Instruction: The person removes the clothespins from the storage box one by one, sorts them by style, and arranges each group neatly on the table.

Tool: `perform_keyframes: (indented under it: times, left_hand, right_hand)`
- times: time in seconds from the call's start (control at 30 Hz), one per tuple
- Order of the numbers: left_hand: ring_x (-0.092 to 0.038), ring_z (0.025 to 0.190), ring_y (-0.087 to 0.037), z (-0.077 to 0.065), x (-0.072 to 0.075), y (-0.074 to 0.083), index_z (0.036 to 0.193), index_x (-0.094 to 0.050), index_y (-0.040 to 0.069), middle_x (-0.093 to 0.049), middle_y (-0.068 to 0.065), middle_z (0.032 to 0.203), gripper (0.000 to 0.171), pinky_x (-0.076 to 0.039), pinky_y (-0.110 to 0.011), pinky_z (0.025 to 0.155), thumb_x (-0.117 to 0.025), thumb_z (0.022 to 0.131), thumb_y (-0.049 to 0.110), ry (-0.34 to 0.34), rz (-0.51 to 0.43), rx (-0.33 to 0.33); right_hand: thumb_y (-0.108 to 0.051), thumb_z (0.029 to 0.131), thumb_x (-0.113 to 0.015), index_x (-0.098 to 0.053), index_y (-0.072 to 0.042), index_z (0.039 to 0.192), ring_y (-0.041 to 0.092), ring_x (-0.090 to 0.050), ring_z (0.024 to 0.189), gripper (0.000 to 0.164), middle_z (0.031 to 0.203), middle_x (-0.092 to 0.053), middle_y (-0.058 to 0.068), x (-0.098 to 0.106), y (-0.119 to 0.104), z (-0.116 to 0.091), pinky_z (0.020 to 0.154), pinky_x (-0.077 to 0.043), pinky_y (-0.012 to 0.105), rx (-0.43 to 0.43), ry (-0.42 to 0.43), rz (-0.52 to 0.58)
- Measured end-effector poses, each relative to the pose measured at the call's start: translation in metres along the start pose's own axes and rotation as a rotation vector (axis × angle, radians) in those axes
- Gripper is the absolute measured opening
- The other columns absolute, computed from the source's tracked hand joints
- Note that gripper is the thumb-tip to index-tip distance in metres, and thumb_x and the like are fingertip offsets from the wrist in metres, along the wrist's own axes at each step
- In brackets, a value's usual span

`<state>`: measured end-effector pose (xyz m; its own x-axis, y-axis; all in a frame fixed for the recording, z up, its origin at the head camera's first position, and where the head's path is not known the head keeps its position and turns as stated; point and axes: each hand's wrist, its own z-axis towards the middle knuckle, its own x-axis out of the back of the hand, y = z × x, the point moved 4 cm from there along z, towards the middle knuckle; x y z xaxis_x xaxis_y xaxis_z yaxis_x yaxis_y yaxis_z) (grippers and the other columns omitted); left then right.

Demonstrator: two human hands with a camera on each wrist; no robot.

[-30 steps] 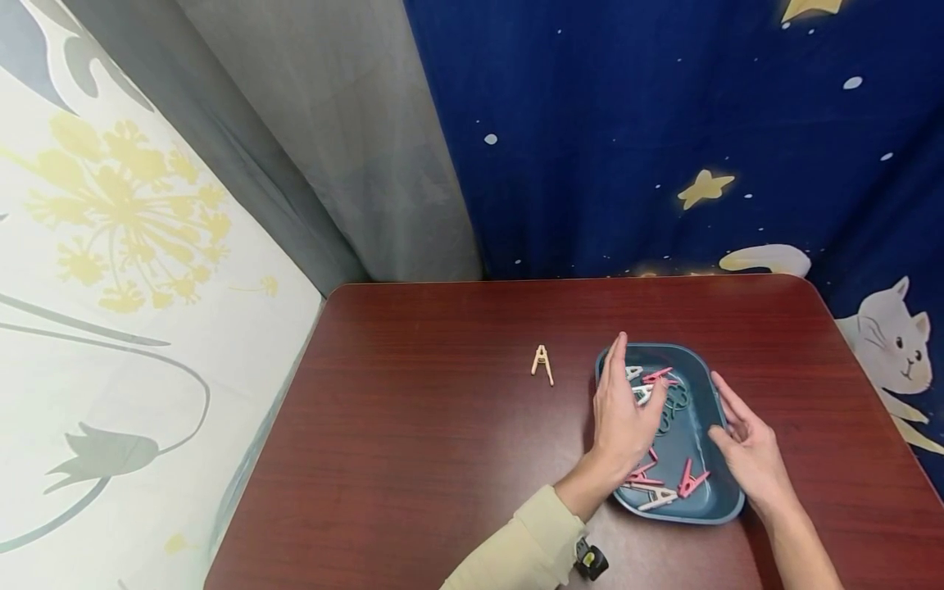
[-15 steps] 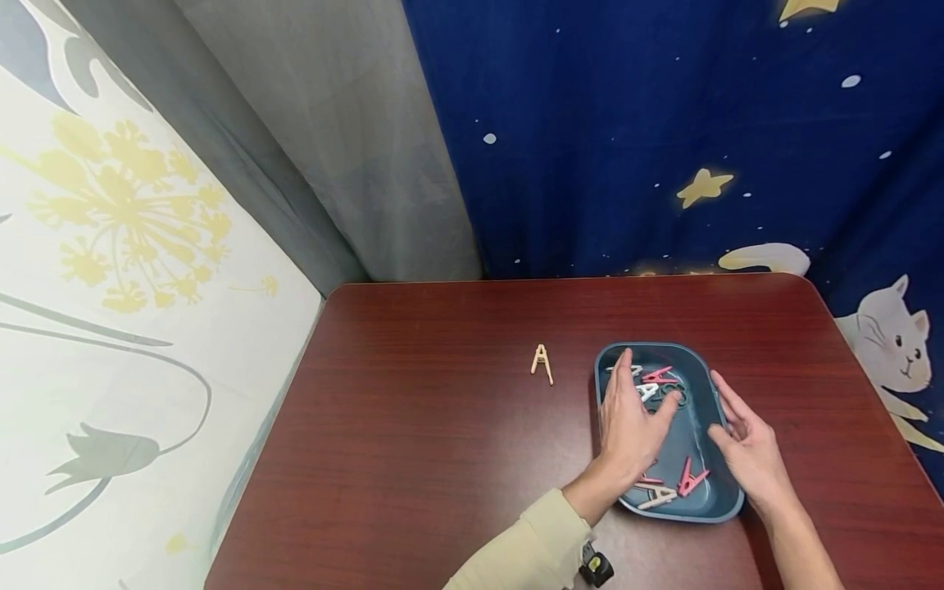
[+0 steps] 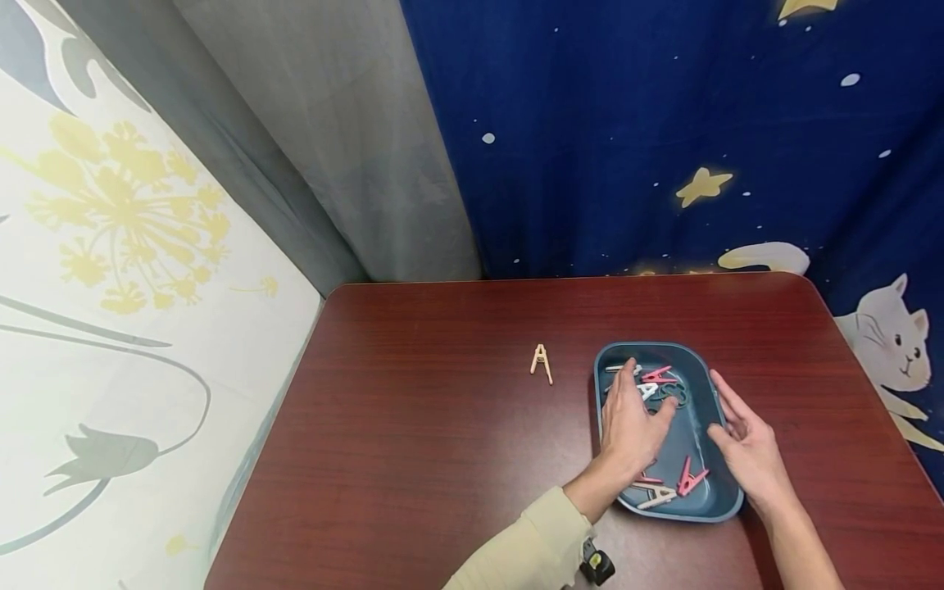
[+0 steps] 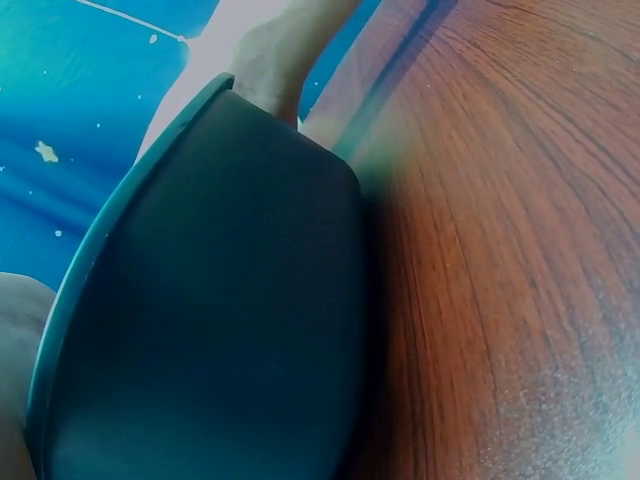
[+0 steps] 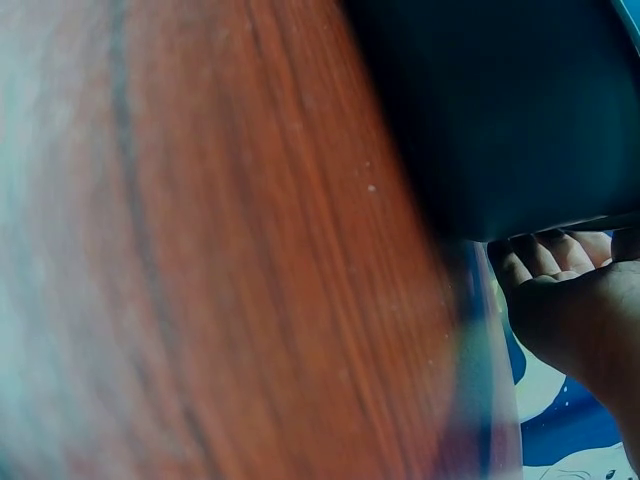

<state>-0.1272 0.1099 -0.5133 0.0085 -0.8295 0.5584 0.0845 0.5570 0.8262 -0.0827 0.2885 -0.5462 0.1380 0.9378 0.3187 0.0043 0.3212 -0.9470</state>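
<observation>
A blue plastic tray [image 3: 689, 434] stands on the table at the right in the head view. Inside it lie pink clothespins [image 3: 692, 477], pale clothespins [image 3: 656, 496] and dark green looped pieces [image 3: 674, 394]. My left hand [image 3: 634, 430] is over the tray's left side, fingers extended and thumb apart, hiding some contents; no held thing shows. My right hand [image 3: 748, 451] holds the right wall, thumb at the rim and fingers outside. In the right wrist view, the right hand's fingers [image 5: 540, 258] sit by the wall. The left wrist view shows the tray's outer wall [image 4: 220, 290].
One cream clothespin [image 3: 542, 364] lies on the brown table [image 3: 413, 426], left of the tray. A grey curtain [image 3: 354, 147] and a blue starry curtain [image 3: 590, 147] hang behind the table. A patterned white panel [image 3: 147, 369] borders the left side.
My left hand has shifted right and slightly nearer, uncovering the tray's left rim and pale clothespins at the far left. My right hand stays at the right wall. The tray has barely moved.
</observation>
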Motion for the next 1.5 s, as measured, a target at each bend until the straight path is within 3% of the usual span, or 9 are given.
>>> perform_keyframes:
  times: [0.27,0.5,0.83,1.1,1.5]
  left_hand:
    - [-0.058,0.134,-0.018,0.001,-0.002,-0.001,0.153,-0.052,0.009,-0.061,0.000,0.146,0.072,-0.047,-0.034,0.111,-0.083,0.091,0.027,-0.043,0.018,0.051]
    - [-0.059,0.133,-0.018,0.003,-0.004,0.000,0.152,-0.054,0.010,-0.062,-0.002,0.145,0.070,-0.046,-0.032,0.111,-0.084,0.091,0.024,-0.097,0.102,0.054]
    - [-0.060,0.130,-0.014,0.002,-0.005,0.002,0.146,-0.060,0.014,-0.063,0.002,0.143,0.063,-0.048,-0.031,0.107,-0.086,0.088,0.016,-0.136,0.180,0.004]
    - [-0.066,0.112,-0.009,0.002,-0.004,0.003,0.128,-0.070,0.019,-0.069,0.008,0.117,0.052,-0.051,-0.023,0.093,-0.088,0.080,0.009,-0.130,0.262,-0.091]
    - [-0.065,0.107,-0.004,0.000,-0.011,0.002,0.118,-0.075,0.026,-0.070,0.016,0.108,0.042,-0.049,-0.020,0.088,-0.091,0.081,0.014,-0.209,0.370,-0.118]
  right_hand:
    - [0.004,0.104,-0.055,-0.030,-0.023,0.169,-0.014,-0.046,0.132,0.074,0.164,-0.039,0.016,0.000,0.000,0.000,0.094,-0.040,0.003,-0.007,-0.004,-0.013]
    - [0.003,0.105,-0.054,-0.029,-0.024,0.169,-0.013,-0.045,0.132,0.074,0.164,-0.038,0.017,0.000,0.001,0.000,0.093,-0.041,0.002,-0.018,-0.005,-0.023]
    - [0.004,0.104,-0.056,-0.031,-0.025,0.169,-0.015,-0.043,0.132,0.075,0.163,-0.041,0.015,0.000,0.001,-0.001,0.098,-0.036,0.002,0.000,-0.001,-0.026]
    - [0.004,0.104,-0.056,-0.030,-0.025,0.169,-0.017,-0.046,0.127,0.076,0.162,-0.040,0.022,0.000,0.000,-0.001,0.090,-0.039,0.003,-0.017,0.006,-0.042]
    - [0.006,0.103,-0.055,-0.032,-0.023,0.168,-0.016,-0.048,0.127,0.075,0.161,-0.041,0.018,0.000,-0.001,0.000,0.091,-0.041,0.003,0.003,0.003,-0.017]
